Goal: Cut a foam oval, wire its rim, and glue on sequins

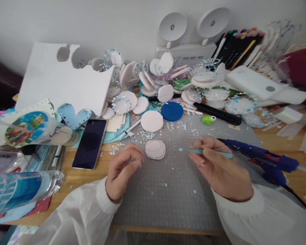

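A pair of light-blue tweezers (218,153) is pinched in my right hand (223,166), over the right half of the grey cutting mat (165,207). At the tweezers' tip is a small pale-blue star (181,149). To the left of that tip lies a white foam disc (155,149), with a curved line on its face and small bits along its lower edge. My left hand (124,168) hovers beside the disc, thumb and fingers curled together; anything between them is too small to make out.
A blue glue gun (265,156) with its cord lies at the right. Behind the mat are a blue round lid (172,111), another white disc (152,121), a black cutter (216,114) and piled foam discs. A phone (89,144) and a plastic bottle (22,187) lie left.
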### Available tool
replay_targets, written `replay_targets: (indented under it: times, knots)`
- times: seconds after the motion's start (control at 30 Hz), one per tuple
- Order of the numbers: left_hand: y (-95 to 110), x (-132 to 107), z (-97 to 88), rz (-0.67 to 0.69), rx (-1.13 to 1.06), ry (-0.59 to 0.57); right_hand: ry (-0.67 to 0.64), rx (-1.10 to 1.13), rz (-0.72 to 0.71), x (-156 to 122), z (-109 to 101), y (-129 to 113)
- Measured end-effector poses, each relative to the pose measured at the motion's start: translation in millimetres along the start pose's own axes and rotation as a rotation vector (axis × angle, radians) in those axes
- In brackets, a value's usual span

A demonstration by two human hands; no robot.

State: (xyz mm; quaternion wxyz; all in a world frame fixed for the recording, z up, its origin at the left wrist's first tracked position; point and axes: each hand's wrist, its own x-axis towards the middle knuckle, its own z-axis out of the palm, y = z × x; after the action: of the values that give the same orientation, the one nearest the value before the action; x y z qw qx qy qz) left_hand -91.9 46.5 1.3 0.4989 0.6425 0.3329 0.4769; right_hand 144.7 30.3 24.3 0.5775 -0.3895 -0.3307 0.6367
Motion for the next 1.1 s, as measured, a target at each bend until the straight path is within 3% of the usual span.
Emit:
replay_targets:
  times: [0.13,0.37,0.47,0.63,0.8,0.97,1.07,1.1]
  knots:
    - [1,1,1.3,0.028,0.029,0.008,0.022,0.031,0.031,0,0,3]
    - [7,4,3.7,0.221,0.238,-0.163,-0.013,0.084,0.018,0,-1,7]
    - [5,3,3.6,0.263,0.313,-0.144,-0.043,0.087,0.003,1,-2,8]
    - [2,0,3.4,0.263,0.313,-0.017,-0.045,0.068,-0.004,1,-5,13]
    - [4,1,5.3,0.225,0.278,-0.047,-0.049,0.019,-0.050,2,-3,14]
    - [31,-1,13.7,0.138,0.260,-0.055,-0.053,-0.092,-0.154,0,4,12]
    - [64,-17,18.3,0.206,0.292,-0.162,-0.048,-0.181,-0.218,-5,7,12]
    - [76,-26,19.1,0.245,0.383,-0.103,-0.045,-0.209,-0.245,-8,7,12]
